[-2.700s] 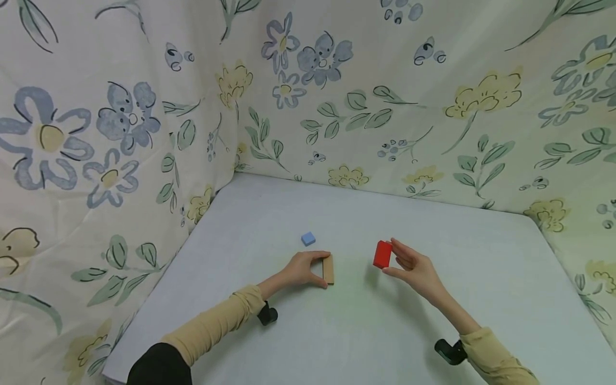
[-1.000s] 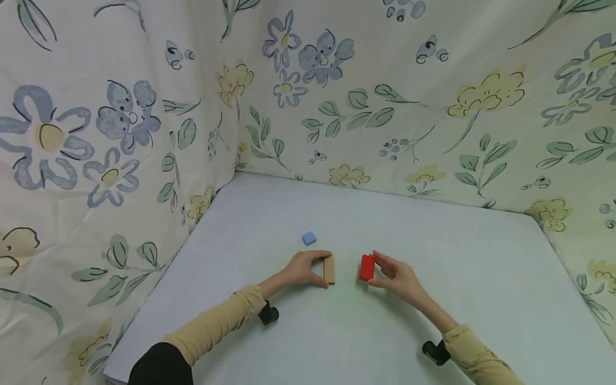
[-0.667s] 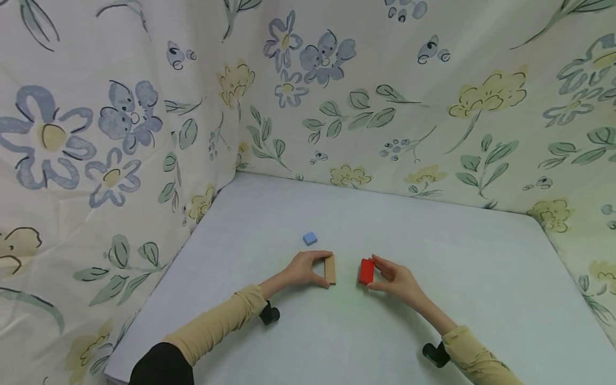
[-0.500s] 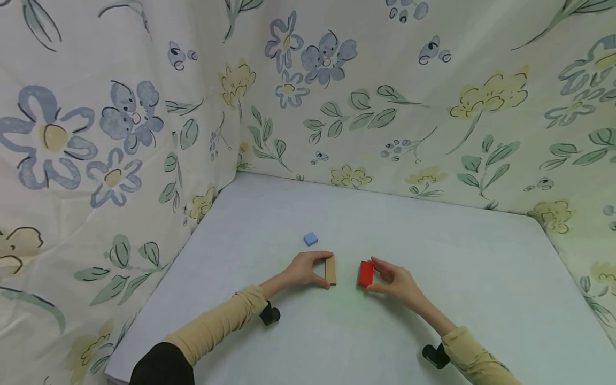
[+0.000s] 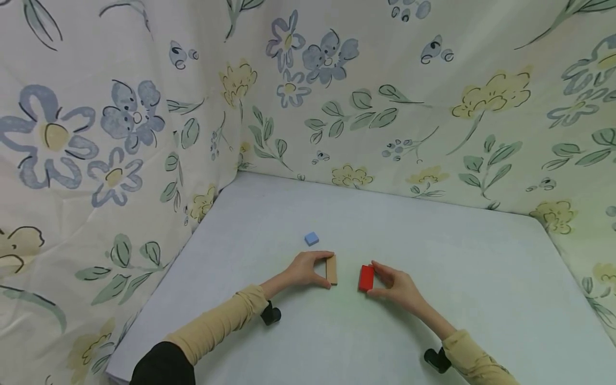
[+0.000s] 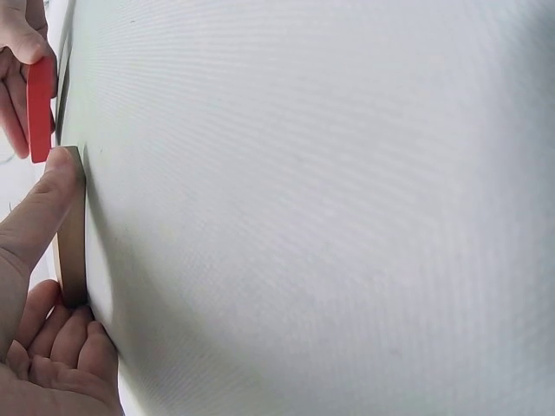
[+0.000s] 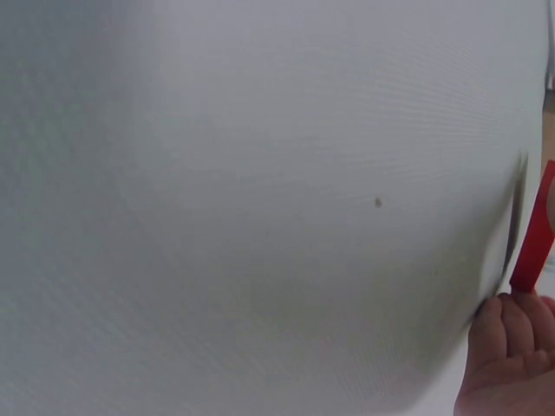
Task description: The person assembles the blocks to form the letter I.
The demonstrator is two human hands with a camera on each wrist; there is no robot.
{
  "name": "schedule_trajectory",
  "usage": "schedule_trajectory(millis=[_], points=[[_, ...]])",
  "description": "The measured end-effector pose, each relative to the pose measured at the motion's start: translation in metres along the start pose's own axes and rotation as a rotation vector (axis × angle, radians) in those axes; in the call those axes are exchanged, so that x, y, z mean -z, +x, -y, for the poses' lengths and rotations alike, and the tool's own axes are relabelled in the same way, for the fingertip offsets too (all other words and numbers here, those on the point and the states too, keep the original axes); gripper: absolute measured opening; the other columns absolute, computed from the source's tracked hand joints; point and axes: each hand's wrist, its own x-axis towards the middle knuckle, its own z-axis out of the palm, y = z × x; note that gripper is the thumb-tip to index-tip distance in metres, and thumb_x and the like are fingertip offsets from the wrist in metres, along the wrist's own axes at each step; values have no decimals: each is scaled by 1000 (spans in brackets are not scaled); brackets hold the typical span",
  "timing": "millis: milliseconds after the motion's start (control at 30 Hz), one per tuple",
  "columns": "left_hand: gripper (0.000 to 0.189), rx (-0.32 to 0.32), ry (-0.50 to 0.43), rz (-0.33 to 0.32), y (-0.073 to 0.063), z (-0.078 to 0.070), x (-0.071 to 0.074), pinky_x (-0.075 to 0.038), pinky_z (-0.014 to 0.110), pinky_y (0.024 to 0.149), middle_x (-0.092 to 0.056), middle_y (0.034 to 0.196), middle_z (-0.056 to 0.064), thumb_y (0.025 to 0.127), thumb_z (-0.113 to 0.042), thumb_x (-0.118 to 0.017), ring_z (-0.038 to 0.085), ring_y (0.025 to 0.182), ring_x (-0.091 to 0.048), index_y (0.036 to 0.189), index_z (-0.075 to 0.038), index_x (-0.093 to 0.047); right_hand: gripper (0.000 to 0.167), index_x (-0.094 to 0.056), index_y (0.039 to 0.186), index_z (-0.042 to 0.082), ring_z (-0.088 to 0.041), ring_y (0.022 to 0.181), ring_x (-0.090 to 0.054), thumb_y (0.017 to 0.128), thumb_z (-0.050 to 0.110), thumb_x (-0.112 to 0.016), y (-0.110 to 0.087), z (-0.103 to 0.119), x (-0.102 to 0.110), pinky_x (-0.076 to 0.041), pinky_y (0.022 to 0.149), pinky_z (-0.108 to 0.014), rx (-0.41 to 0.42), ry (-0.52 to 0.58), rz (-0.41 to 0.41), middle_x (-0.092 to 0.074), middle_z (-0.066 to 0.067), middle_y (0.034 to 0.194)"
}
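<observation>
While the left hand (image 5: pixel 301 269) holds 1 tan block (image 5: pixel 331 270), I see the right hand (image 5: pixel 398 285) pinch 1 red block (image 5: pixel 366 278); 1 blue block (image 5: pixel 312 238) sits just past the left hand.

The head view looks forward and down; close wrist views share the red block (image 6: pixel 39 111).

The tan block (image 5: pixel 331 269) looks like plain wood, smooth and matt. Beside it, the red block (image 5: pixel 366 278) has a smooth, evenly coloured face, painted wood or plastic. Beyond the tan block, the small blue block (image 5: pixel 312 238) looks matt. Under it, the table (image 5: pixel 433 251) wears a dull white, cloth-like surface, finely ribbed close up. Well behind it hangs soft, creased printed cloth (image 5: pixel 375 48). Nearer the person than the tan block, the sleeves (image 5: pixel 216 321) are wrinkled matt fabric, the wrist cameras (image 5: pixel 271 314) smooth black plastic by their look.
</observation>
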Motion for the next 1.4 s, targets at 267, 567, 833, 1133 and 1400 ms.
schedule_trajectory(millis=[267,567,833,1133,1400], points=[[79,10,1,-1,1,-1,-1,-40,36,110,-52,141,3,68,-27,-86,20,132,-46,137,-11,-51,78,-46,139,-1,-32,130,-47,73,22,-81,-2,-2,-5,-45,101,-40,16,-27,-12,-50,-18,140],[79,11,-2,0,0,-2,0,-40,36,110,-52,140,4,68,-26,-86,21,132,-46,137,-10,-51,78,-49,137,1,-30,128,-50,70,21,-84,-3,-4,-8,-45,100,-40,49,-89,-52,-54,-15,137],[79,11,-11,0,0,-2,0,-40,37,110,-52,141,4,68,-26,-86,21,133,-46,137,-10,-51,78,-50,136,2,-31,127,-51,69,22,-84,-4,-4,-10,-45,101,-44,57,-147,-69,-55,-14,135],[79,17,1,3,1,-1,-1,-40,36,110,-52,141,3,68,-27,-86,20,133,-46,137,-11,-51,78,-50,136,2,-34,126,-51,70,27,-84,-6,-4,-13,-45,100,-50,102,-211,-88,-57,-15,133],[79,16,5,5,0,-3,0,-40,37,110,-52,141,4,68,-27,-86,20,133,-46,137,-11,-51,79,-50,137,2,-33,126,-51,70,25,-84,-6,-3,-13,-46,99,-50,114,-216,-89,-57,-14,134]])
